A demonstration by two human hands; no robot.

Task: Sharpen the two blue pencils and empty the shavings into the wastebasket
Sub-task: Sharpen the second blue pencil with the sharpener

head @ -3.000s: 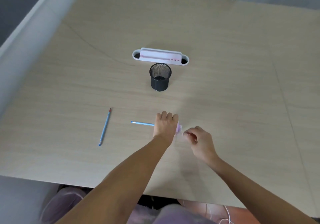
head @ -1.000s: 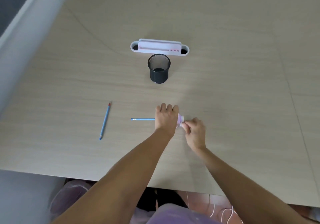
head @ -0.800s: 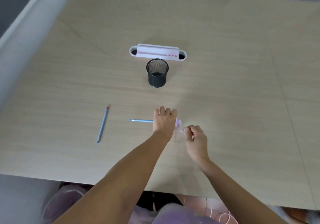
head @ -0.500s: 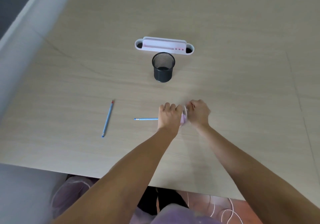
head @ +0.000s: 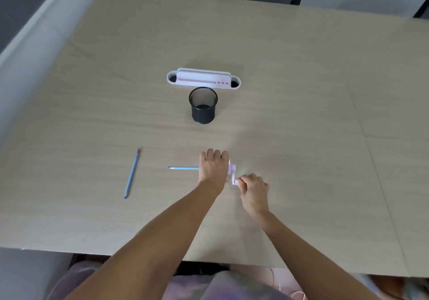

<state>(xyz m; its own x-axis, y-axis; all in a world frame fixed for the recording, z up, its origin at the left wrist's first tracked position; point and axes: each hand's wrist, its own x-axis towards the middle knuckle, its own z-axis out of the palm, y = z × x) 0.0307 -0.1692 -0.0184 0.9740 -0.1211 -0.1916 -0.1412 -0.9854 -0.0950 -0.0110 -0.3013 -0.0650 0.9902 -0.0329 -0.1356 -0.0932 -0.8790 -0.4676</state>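
My left hand lies palm-down over a small pink sharpener, holding it on the table. A blue pencil sticks out to the left of that hand, its far end hidden under it. My right hand pinches the sharpener's crank handle at its near right side. A second blue pencil lies loose on the table farther left, pointed end toward the back. The black mesh wastebasket stands upright behind my hands, apart from them.
A white and pink pencil holder lies just behind the wastebasket. The wooden table ends at a near edge close to my body. A grey wall ledge runs along the left side.
My right hand has circled at the sharpener's right side, up beside my left hand half a second ago and now back down to its near corner. My left hand and both pencils stayed put.
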